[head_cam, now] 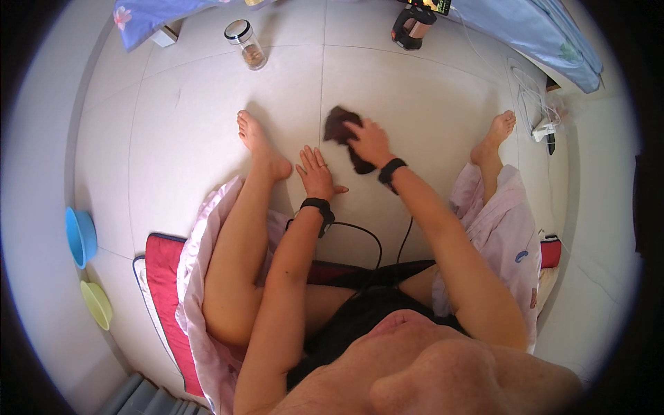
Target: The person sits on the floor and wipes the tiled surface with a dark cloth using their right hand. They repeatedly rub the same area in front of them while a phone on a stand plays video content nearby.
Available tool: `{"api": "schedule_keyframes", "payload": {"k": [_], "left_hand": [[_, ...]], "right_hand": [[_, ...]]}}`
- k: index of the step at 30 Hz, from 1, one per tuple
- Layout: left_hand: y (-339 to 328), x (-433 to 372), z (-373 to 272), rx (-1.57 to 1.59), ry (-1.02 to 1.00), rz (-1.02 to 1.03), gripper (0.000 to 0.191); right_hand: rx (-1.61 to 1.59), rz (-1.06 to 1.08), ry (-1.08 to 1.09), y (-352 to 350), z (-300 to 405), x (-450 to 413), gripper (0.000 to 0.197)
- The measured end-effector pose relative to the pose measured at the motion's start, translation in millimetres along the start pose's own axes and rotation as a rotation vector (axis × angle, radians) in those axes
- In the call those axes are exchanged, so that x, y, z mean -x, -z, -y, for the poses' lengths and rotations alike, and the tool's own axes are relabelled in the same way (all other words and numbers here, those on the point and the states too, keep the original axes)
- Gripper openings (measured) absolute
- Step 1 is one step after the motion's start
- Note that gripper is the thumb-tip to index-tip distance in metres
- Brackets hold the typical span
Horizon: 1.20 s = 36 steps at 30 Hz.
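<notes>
On the pale tiled floor (207, 88), my left hand (316, 175) rests palm down with its fingers apart, holding nothing. To its right, my right hand (369, 141) is on a dark, crumpled cloth (342, 124), fingertips pressing on its upper part. More of the cloth lies under and below this hand. Whether my fingers grip it or only press on it cannot be told. Both wrists wear black bands, with a black cable (371, 236) near the left one.
A glass jar (248, 45) with a metal lid lies ahead on the left. A dark appliance (412, 28) stands ahead on the right. White cables and a power strip (543, 128) lie at right. Blue (81, 237) and yellow-green basins (97, 306) stand at left. My bare feet flank the hands.
</notes>
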<state>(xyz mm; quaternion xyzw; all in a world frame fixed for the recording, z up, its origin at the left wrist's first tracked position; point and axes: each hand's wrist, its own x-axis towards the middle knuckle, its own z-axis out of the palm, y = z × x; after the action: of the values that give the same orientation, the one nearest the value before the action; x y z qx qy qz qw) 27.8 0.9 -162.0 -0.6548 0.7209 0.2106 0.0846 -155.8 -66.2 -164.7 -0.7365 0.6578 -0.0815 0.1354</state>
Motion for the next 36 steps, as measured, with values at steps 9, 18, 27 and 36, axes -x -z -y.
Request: {"api": "schedule_keyframes", "payload": {"k": [9,18,27,36], "left_hand": [[-2.3,0.8,-11.5,-0.099,0.036,0.043,0.158],[-1.7,-0.2,-6.0,-0.035,0.038,0.037,0.158],[-7.0,-2.6,1.4,-0.035,0.017,0.003,0.156],[-3.9,-2.5,-14.1,-0.106,0.028,0.078,0.158]], "right_hand": [[0.140,-0.043,-0.751,52.4,-193.5,1.2,0.060],[0.199,-0.119,-0.268,-9.0,-16.9,-10.4,0.050],[-0.115,0.079,-0.107,13.1,-23.6,9.4,0.054],[0.080,-0.156,-0.648,40.2,-160.1,-18.6,0.054]]}}
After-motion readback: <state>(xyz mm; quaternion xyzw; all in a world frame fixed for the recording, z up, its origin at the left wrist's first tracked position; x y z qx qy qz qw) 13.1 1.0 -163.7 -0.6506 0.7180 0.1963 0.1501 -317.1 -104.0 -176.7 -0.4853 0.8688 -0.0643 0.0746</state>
